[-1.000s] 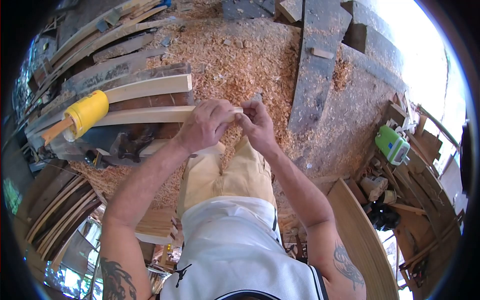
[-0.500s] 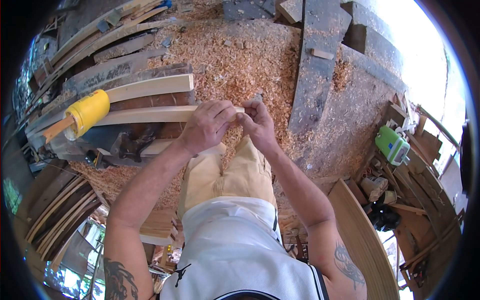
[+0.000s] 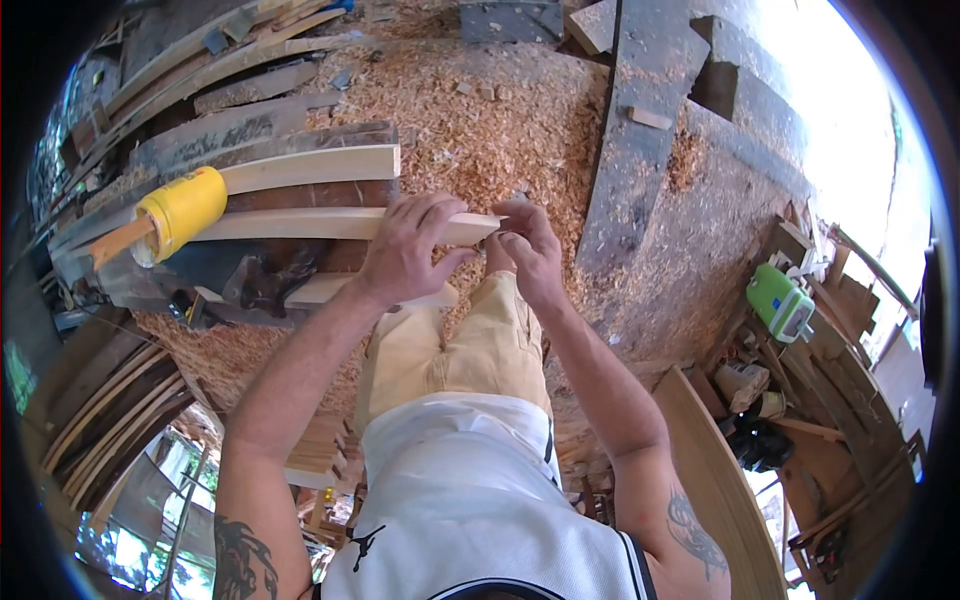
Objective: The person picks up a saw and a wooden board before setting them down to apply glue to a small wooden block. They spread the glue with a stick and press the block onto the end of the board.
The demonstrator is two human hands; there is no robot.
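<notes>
A pale wooden strip (image 3: 300,224) lies lengthwise on the bench, its free end sticking out past the bench's end. My left hand (image 3: 412,248) grips the strip close to that end, fingers over its far edge and thumb spread out on the near side. Right at the tip of the strip is my right hand (image 3: 532,250), its fingers curled and closed. Whatever they pinch, if anything, is hidden. A second pale strip (image 3: 310,168) lies parallel, farther from me, and a shorter pale piece (image 3: 330,290) sits nearer my body.
A yellow container (image 3: 185,212) with a wooden stick in it lies on its side across the strips at left. Wood shavings (image 3: 480,130) cover the ground. A dark plank (image 3: 640,130) stretches away at right, and a green and white box (image 3: 780,302) sits farther right.
My left thumb has opened away from its fingers, baring more of the strip's end. The right hand has shifted slightly right, and the view has moved a little.
</notes>
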